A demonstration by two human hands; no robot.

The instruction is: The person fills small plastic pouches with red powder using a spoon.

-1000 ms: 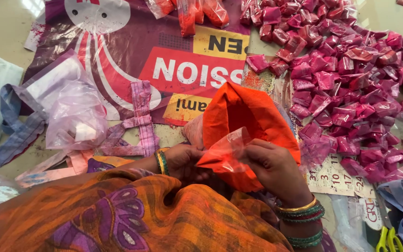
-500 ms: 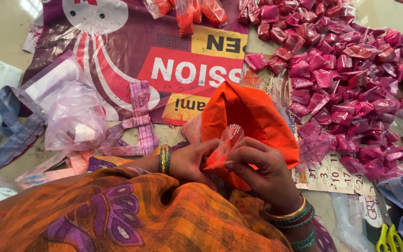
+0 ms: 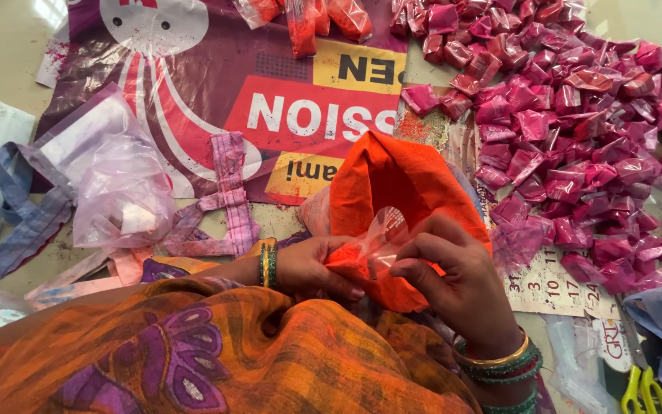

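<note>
Small clear packet (image 3: 373,245) between both hands (image 3: 392,268)

Bright, even light fills the head view, with soft, faint shadows. Glare streaks the pale floor (image 3: 9,46) at top left and glints off the pink packets (image 3: 568,130). Focus is sharp centrally; the orange garment (image 3: 193,360) in the foreground is slightly soft.

The yellow scissors (image 3: 643,392) are cut off by the bottom edge. The left hand (image 3: 312,268) partly hides behind the orange cloth (image 3: 392,192), its fingertips unseen.
</note>
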